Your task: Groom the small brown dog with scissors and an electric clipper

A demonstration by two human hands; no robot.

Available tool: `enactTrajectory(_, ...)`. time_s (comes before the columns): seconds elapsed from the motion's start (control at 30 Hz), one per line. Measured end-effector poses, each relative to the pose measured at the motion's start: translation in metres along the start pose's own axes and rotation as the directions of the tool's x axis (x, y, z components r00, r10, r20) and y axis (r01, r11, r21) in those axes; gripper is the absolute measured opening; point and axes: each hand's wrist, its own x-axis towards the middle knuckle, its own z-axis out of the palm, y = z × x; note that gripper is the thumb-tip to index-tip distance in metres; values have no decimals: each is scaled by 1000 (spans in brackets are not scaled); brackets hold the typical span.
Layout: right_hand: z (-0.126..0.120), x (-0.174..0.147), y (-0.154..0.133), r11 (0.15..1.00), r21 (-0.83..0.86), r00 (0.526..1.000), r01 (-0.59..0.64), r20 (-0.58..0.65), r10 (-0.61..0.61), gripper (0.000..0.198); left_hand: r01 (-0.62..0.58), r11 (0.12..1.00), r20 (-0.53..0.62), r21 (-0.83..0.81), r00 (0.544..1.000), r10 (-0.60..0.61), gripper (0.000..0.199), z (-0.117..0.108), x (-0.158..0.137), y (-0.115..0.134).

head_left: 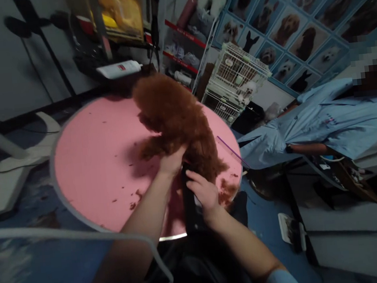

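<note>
A brown curly-coated dog stands on a round pink grooming table, its rear end towards me. My left hand reaches in at the dog's underside and grips it there; the fingertips are buried in fur, so which part they hold is hidden. In my right hand is a black hair clipper, its upper end close to the dog's hindquarters. The fingers of that hand curl over the clipper's side. Cut tufts of brown fur lie by the table's right edge, with smaller bits scattered on the left.
A thin purple stick lies across the table's right edge. Wire cages and a shelf rack stand behind. At right is a person in a light blue garment. A pale bent tube crosses the lower left foreground.
</note>
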Motion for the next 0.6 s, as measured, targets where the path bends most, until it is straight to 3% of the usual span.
enactTrajectory(0.13,1,-1,-3,1000,15,988,7,-153,-5,34,-4,997,36,-82,999,6,34,2,-2,4)
enactTrajectory(0.27,12,-2,-2,997,17,996,-80,29,79,29,46,995,31,-86,999,-43,41,1,-5,9)
enactTrajectory(0.33,6,-4,-2,991,93,990,-93,114,82,29,72,993,11,-98,997,-71,42,1,-6,9)
enactTrajectory(0.43,-20,3,7,972,217,996,-90,-7,94,32,104,987,13,-121,995,-104,40,3,-7,7)
enactTrajectory(0.53,-48,29,25,966,227,969,-125,-183,169,48,88,987,31,-136,996,-85,45,5,-6,3)
enactTrajectory(0.6,-58,50,34,955,239,960,-173,-175,218,46,82,984,30,-156,996,-79,48,5,-5,1)
